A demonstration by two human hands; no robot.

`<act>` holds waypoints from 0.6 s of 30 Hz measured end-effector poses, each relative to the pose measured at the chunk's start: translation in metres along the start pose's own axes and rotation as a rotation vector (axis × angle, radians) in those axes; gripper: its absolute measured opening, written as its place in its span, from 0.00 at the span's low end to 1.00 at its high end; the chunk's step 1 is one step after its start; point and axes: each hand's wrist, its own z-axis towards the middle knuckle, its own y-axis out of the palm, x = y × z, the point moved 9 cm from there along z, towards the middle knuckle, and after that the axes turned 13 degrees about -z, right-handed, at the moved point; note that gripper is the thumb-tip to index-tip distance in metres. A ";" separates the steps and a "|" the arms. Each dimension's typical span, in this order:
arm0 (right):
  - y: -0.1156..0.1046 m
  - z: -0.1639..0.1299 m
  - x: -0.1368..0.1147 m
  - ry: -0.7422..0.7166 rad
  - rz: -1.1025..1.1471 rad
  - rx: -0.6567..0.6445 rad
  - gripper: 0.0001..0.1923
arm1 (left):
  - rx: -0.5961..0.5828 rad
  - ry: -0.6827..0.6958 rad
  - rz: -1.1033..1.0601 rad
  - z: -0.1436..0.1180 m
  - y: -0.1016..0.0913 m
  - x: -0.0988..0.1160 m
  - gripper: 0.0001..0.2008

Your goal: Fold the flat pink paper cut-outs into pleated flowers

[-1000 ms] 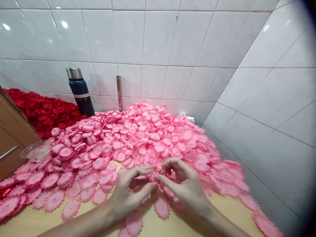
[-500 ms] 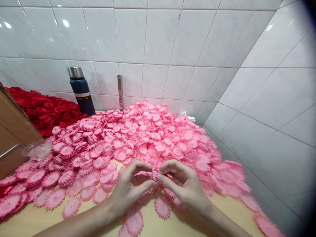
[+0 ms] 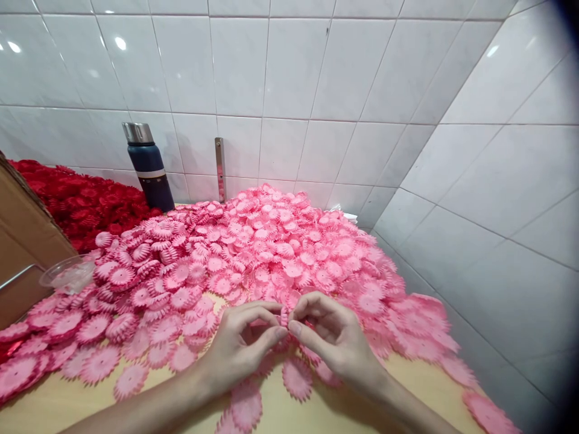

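A small pink petal disc with a curled, scalloped edge [image 3: 284,316] stands on edge between my two hands. My left hand [image 3: 244,340] closes its thumb and fingers at the disc's left side. From the right, my right hand [image 3: 332,331] pinches the same disc with thumb and forefinger. Just below my hands, a flat pink disc [image 3: 297,378] with a notched rim lies on the yellow tabletop [image 3: 181,401]. Behind them rises a large heap of similar pink discs [image 3: 294,241], lighter at the right and with curled edges at the left.
A dark blue bottle [image 3: 151,172] with a steel cap stands at the back left. Beside it is a pile of red discs [image 3: 90,202]. A cardboard box [image 3: 27,247] and a clear plastic lid or dish [image 3: 67,276] sit at the left. White tiled walls [image 3: 289,66] close off the back and right.
My left fingers have shifted slightly around the small pink disc, their tips now reaching over its left side. My right hand has barely moved, and the heaps look the same.
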 end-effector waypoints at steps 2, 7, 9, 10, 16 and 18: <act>0.001 0.000 0.000 -0.005 -0.017 -0.009 0.04 | 0.000 0.001 -0.003 0.000 0.000 0.000 0.06; 0.000 0.001 0.002 0.006 -0.022 -0.007 0.04 | 0.007 -0.027 0.002 0.001 0.000 -0.002 0.05; 0.000 0.001 0.003 0.012 -0.020 -0.009 0.05 | 0.001 -0.035 -0.013 0.002 0.001 -0.003 0.05; 0.000 0.001 0.002 0.010 -0.025 -0.008 0.05 | -0.001 -0.037 -0.022 0.002 0.001 -0.002 0.05; -0.001 0.002 0.002 -0.018 -0.090 -0.006 0.04 | -0.005 -0.047 -0.018 0.003 0.001 -0.002 0.05; -0.001 0.001 0.002 -0.025 -0.101 -0.007 0.03 | -0.007 -0.049 -0.021 0.002 0.001 -0.003 0.05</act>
